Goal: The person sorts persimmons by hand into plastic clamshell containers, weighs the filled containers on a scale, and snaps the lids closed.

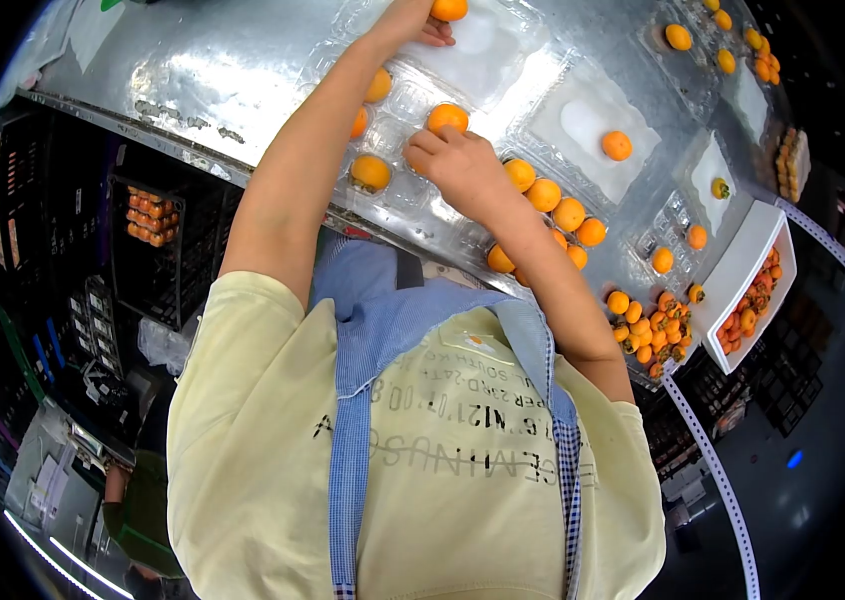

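Head view: a persimmon lies at 12 o'clock beside the nearer, curled right hand, whose grip, like that of the left hand, I cannot tell.

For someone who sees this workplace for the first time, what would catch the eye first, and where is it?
Probably the round, bright orange fruits, scattered across the shiny grey metal table. Next, near the top, the bare left hand beside one fruit and the bare right hand over a clear plastic compartment tray. At right, a white rectangular box holds more fruits.
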Motion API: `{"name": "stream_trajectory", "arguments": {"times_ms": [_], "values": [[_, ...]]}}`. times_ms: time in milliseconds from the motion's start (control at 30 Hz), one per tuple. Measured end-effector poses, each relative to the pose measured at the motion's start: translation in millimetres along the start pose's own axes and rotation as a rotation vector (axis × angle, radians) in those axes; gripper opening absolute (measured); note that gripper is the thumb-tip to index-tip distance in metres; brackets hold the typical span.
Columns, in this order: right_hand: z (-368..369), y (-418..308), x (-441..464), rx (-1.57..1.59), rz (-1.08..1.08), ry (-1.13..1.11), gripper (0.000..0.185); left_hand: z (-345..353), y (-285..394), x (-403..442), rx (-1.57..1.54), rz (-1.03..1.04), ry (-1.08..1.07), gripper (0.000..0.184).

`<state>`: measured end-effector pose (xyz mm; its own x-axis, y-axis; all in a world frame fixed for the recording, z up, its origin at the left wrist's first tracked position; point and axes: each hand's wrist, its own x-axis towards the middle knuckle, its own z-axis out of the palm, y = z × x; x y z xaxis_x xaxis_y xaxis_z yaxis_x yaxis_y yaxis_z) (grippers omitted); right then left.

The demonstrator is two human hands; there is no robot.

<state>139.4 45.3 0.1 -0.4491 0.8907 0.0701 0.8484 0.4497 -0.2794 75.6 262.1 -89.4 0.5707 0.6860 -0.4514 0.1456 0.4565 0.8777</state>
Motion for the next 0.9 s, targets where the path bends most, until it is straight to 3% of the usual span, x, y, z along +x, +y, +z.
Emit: {"name": "stream_trajectory", "arguments": {"times_ms": [100, 200, 267, 300, 400, 500, 600, 733, 900], "values": [[0.3, 3.1, 2.1, 0.019, -0.025, -0.015, 0.015, 0.5, 1.8, -1.4, 0.018, -0.005, 0.007, 0.062], [-10.3, 2.6, 6.0, 0.165, 0.028, -0.124, 0.023, 1.5, 6.4, -3.6, 0.024, -0.036, 0.022, 0.06], [-38.1, 11.2, 16.2, 0.428, 0.143, -0.141, 0.032, 0.8, 7.5, -3.0, -0.016, -0.083, 0.025, 0.05], [-50.1, 16.0, 19.2, 0.56, 0.201, -0.15, 0.036, 1.9, 12.1, -7.1, 0.019, -0.081, 0.015, 0.054], [-52.5, 51.2, 35.4, 0.647, 0.437, 0.049, 0.046, 6.3, 24.2, -20.1, 0.082, -0.066, 0.011, 0.063], [-5.4, 100.8, 45.5, 0.469, 0.567, 0.262, 0.047, 4.1, 19.9, -14.6, 0.027, -0.053, 0.046, 0.062], [8.7, 105.5, 47.3, 0.41, 0.729, 0.208, 0.047, 2.9, 26.3, -21.6, -0.229, -0.031, 0.09, 0.059], [-12.7, 90.8, 45.6, 0.362, 0.712, 0.257, 0.048, 7.7, 48.6, -51.6, -0.488, 0.09, -0.019, 0.056], [-55.2, 57.2, 13.5, 0.801, 0.631, 0.537, 0.043, 34.8, 61.4, -123.3, -0.575, 0.175, -0.316, 0.05]]}}
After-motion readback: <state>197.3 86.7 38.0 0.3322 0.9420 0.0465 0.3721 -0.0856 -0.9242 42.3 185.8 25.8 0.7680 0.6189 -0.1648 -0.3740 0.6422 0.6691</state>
